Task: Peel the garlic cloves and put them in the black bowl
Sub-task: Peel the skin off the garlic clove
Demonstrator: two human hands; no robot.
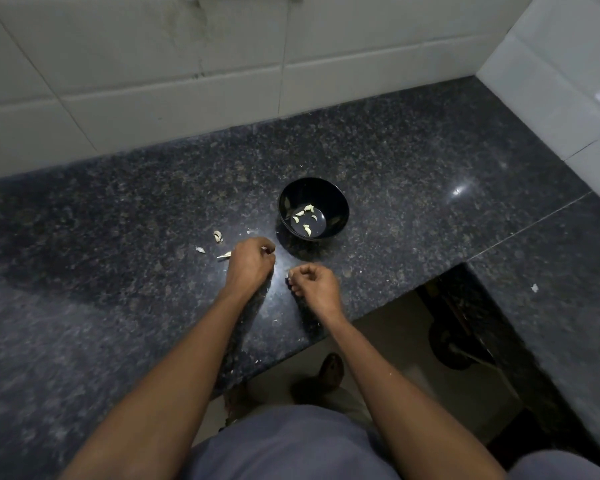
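Head view of a dark speckled granite counter (118, 237) set against a white tiled wall (187, 81). A black bowl (340, 202) stands near the middle of the counter and holds several pale peeled garlic cloves (307, 230) on its bottom. Just in front of the bowl, the left hand (250, 263) and the right hand (314, 284) are held close together but apart, both with fingers curled. The right hand pinches a small pale piece (289, 273) at its fingertips, too small to tell whether clove or skin; something pale also shows at the left hand's fingertips, and what it holds cannot be told. To the left of the left hand, an unpeeled garlic clove (217, 236) and smaller pale scraps (200, 250) lie on the counter, well apart from the bowl. A white fleck (534, 288) lies on the counter section at right.
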